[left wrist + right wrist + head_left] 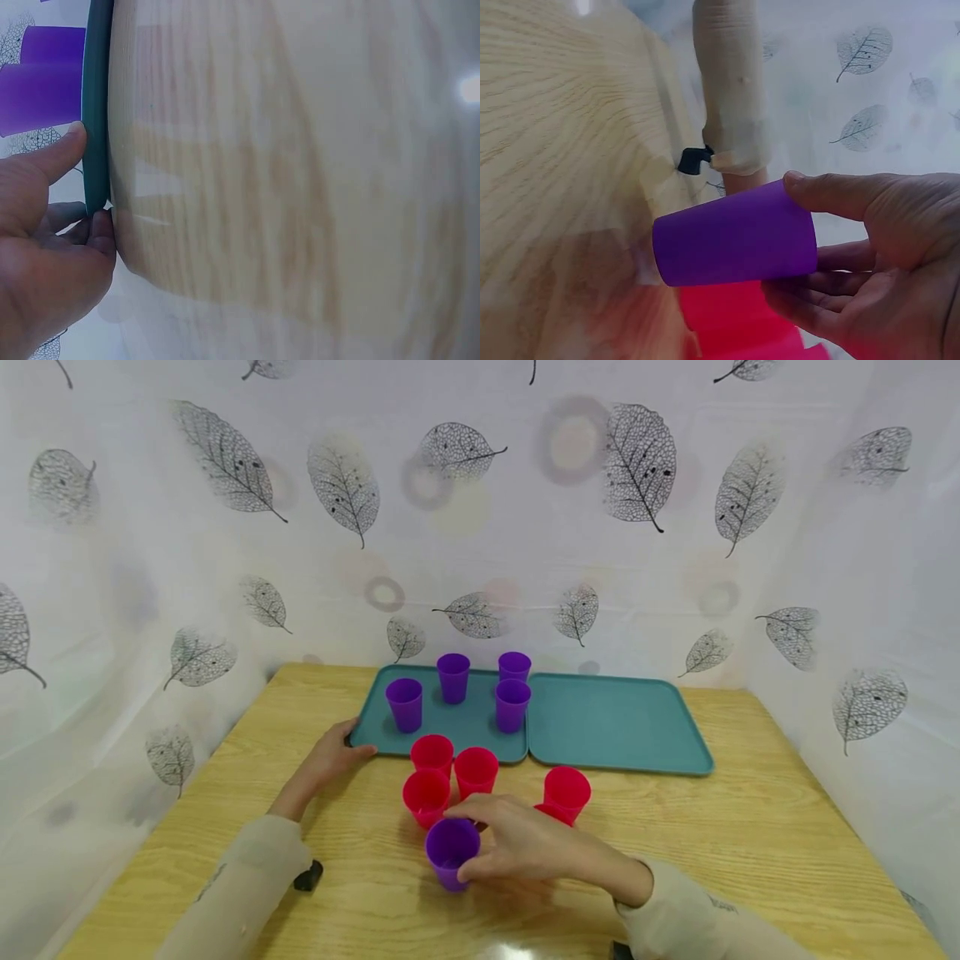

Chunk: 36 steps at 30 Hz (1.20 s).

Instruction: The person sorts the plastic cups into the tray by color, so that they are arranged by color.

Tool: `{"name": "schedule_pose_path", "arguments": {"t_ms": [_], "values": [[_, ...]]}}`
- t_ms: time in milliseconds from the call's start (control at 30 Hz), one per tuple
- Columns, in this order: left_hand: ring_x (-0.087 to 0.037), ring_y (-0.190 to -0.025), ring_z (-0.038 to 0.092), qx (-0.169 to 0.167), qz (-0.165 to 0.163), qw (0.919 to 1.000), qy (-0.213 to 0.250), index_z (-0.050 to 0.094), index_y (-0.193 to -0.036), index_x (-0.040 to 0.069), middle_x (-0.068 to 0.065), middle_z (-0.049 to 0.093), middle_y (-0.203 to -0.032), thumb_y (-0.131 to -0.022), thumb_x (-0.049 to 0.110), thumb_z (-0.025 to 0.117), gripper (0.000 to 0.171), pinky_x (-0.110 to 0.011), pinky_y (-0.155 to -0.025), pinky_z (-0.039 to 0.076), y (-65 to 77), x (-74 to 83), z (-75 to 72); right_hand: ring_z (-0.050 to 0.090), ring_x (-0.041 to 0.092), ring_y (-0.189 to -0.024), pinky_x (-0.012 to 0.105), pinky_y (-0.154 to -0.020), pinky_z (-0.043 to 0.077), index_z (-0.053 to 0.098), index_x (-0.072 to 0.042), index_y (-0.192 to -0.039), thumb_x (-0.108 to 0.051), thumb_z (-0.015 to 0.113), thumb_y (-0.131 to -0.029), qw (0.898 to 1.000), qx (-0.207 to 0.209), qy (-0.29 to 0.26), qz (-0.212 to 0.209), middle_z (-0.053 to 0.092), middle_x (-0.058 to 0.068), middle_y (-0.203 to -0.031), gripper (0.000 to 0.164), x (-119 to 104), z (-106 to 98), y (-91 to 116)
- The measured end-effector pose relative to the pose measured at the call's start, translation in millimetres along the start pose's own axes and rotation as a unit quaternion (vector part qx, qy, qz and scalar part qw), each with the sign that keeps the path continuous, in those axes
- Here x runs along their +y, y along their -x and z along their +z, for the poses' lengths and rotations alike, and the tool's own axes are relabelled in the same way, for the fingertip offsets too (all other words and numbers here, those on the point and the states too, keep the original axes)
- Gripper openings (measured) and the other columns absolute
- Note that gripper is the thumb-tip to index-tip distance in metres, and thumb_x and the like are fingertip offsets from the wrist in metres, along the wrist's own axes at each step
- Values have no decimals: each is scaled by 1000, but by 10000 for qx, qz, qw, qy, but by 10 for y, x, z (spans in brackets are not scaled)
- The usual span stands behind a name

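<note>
At the front left corner of the left teal tray (461, 735), my left hand (335, 756) grips the edge, thumb on the rim and fingertips curled at its underside. Several purple cups stand upright on that tray, one purple cup (405, 708) nearest this hand. My right hand (525, 845) pinches another purple cup (735, 238) near its rim, between thumb and fingers. It is upright at the front of the table; whether its base touches the wood I cannot tell. Just behind it are three red cups, including a front red cup (426, 800).
A second teal tray (615, 722) adjoins the first on the right, with nothing on it. More red cups, one red cup (567, 789) among them, stand behind my right hand, partly hidden. A leaf-patterned curtain (480, 527) borders the wooden table (750, 843).
</note>
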<state>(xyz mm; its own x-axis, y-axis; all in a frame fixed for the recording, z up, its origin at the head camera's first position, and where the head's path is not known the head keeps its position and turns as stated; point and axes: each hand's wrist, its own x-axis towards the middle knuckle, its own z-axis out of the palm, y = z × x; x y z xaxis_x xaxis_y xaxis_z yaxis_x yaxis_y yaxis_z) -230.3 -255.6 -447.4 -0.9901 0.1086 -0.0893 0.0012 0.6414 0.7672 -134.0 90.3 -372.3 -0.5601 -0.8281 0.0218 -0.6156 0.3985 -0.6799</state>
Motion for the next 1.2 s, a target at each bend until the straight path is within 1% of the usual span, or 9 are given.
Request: {"name": "schedule_pose_path", "arguments": {"t_ms": [133,267,367,467,633,767,867,967,1200], "values": [[-54,-148,23,13,59,10000,12,19,-154,-19,-41,24,-158,-103,13,64,75,-61,-121,21,5,-1,-1,63,5,-107,27,-92,56,66,-7,-135,-21,85,-87,9996,65,-265,-75,68,-5,-120,54,-78,-113,36],[-54,-148,23,27,127,9999,22,19,-154,-20,-41,24,-158,-103,12,65,75,-61,-121,22,1,-11,1,63,3,-103,27,-90,56,67,-8,-132,-21,86,-87,9980,236,-490,-320,67,-8,-114,51,-180,-294,73],[-54,-148,23,51,112,9999,10,20,-153,-21,-41,24,-158,-103,12,65,76,-60,-121,21,-9,-19,2,65,6,-101,29,-89,58,67,-7,-130,-19,85,-88,9959,404,-505,-637,68,-6,-113,49,-239,-439,88],[-54,-147,24,48,85,9999,-30,20,-154,-20,-41,24,-157,-102,13,66,76,-61,-121,22,-14,-22,3,66,8,-102,29,-90,58,65,-4,-131,-17,85,-88,9944,551,-514,-748,69,-2,-113,50,-266,-595,87],[-53,-147,24,42,51,10000,-31,22,-154,-19,-41,25,-157,-103,12,65,74,-60,-121,22,-20,-22,11,66,14,-104,33,-95,57,63,1,-135,-18,84,-88,9943,774,-552,-488,68,3,-118,55,-276,-870,48],[-54,-147,24,37,24,10000,-31,21,-154,-19,-41,24,-157,-103,13,65,75,-61,-121,22,-8,-16,4,65,17,-104,37,-98,55,62,1,-137,-19,84,-88,9943,940,-462,-182,68,4,-119,58,-288,-1064,-22],[-54,-147,24,29,25,10000,-26,21,-154,-20,-41,25,-157,-103,13,65,75,-61,-121,23,-5,-12,-2,66,18,-104,38,-95,56,61,1,-138,-20,84,-88,9942,980,-441,-2,69,4,-117,59,-293,-1191,-98],[-54,-148,24,4,31,10000,12,20,-154,-19,-41,24,-158,-103,13,64,75,-61,-121,23,0,-11,-8,67,21,-104,38,-91,58,60,1,-139,-19,83,-89,9936,979,-559,44,70,6,-116,59,-268,-1310,-193],[-54,-149,18,-87,-111,9999,95,16,-157,-16,-40,18,-161,-105,18,63,78,-61,-121,21,3,-26,-12,66,22,-108,37,-91,55,59,-3,-143,-27,83,-90,9909,1184,-527,362,70,6,-122,63,-122,-1555,-427]]}}
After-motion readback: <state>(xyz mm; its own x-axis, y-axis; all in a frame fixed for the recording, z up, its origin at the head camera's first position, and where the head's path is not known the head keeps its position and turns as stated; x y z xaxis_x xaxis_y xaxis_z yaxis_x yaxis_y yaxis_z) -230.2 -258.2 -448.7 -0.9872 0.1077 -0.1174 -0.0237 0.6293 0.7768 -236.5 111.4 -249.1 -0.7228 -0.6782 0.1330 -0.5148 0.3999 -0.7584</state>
